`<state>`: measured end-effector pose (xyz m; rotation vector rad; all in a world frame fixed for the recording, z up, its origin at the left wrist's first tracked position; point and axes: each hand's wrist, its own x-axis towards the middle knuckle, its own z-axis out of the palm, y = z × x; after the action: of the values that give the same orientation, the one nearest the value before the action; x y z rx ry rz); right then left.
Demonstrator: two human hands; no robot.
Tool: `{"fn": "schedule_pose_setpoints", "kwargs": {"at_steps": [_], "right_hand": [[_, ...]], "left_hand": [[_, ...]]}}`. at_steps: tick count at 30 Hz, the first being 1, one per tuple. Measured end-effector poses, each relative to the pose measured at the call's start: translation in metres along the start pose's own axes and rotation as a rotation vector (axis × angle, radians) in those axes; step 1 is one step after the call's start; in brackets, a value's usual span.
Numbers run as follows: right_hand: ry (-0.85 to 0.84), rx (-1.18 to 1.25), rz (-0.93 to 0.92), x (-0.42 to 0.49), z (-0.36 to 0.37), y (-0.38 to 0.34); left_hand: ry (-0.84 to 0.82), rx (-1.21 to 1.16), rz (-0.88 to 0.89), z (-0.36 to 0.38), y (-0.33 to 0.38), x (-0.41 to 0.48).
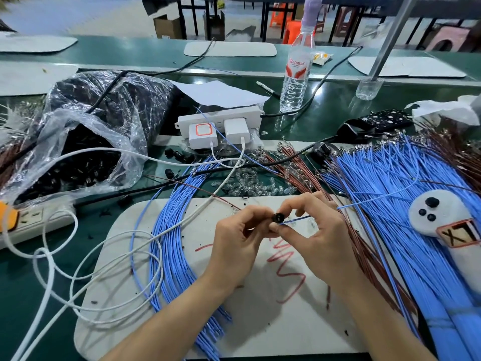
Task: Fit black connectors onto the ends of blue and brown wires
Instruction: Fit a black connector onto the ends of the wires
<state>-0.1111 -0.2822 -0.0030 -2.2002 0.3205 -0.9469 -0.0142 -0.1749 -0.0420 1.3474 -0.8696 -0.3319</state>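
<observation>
Hands together over the white mat (260,324), right in the middle of the bench. The left hand (238,237) pinches a small round black connector (279,217) between thumb and fingertips, its holed face turned toward the right. The right hand (321,230) pinches a single blue wire (296,219) close to its tip, thumb and forefinger curled tight, the other fingers arched above. The wire's end sits at the connector's face; whether it is seated inside is too small to tell. From the fingers the wire trails off up and to the right, across the big fan of loose blue wires (406,238) that spills over the mat's right edge, with brown wires (294,168) lying beside and beneath them. A second curved blue bundle (169,246) lies across the mat's left side, crossed by looping white cables (104,259). Behind, to the left, an open plastic bag (86,142) bulges with more black parts, next to a white power strip (218,118) carrying two chargers, and a water bottle (296,71) stands upright further back. Red scribble (286,261) marks the mat under the wrists.
</observation>
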Motion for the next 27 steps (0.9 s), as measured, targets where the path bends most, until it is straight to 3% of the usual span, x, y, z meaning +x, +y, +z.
{"fn": "schedule_pose_setpoints", "kwargs": {"at_steps": [9,13,16,21,27], "right_hand": [[0.016,-0.011,0.012,-0.001,0.0,0.001],[0.024,-0.152,-0.007,0.0,0.001,0.008],[0.002,-0.219,-0.011,-0.001,0.001,0.01],[-0.127,0.044,0.077,0.0,-0.006,0.009],[0.002,0.062,-0.089,0.006,-0.02,0.013]], "left_hand": [[-0.016,0.105,0.054,0.0,0.0,0.0],[-0.115,0.005,0.092,0.002,0.0,0.0],[-0.1,-0.022,0.08,0.003,-0.001,0.0],[0.035,0.015,0.044,-0.001,-0.001,0.006],[0.069,0.116,0.067,-0.002,-0.002,0.007]]}}
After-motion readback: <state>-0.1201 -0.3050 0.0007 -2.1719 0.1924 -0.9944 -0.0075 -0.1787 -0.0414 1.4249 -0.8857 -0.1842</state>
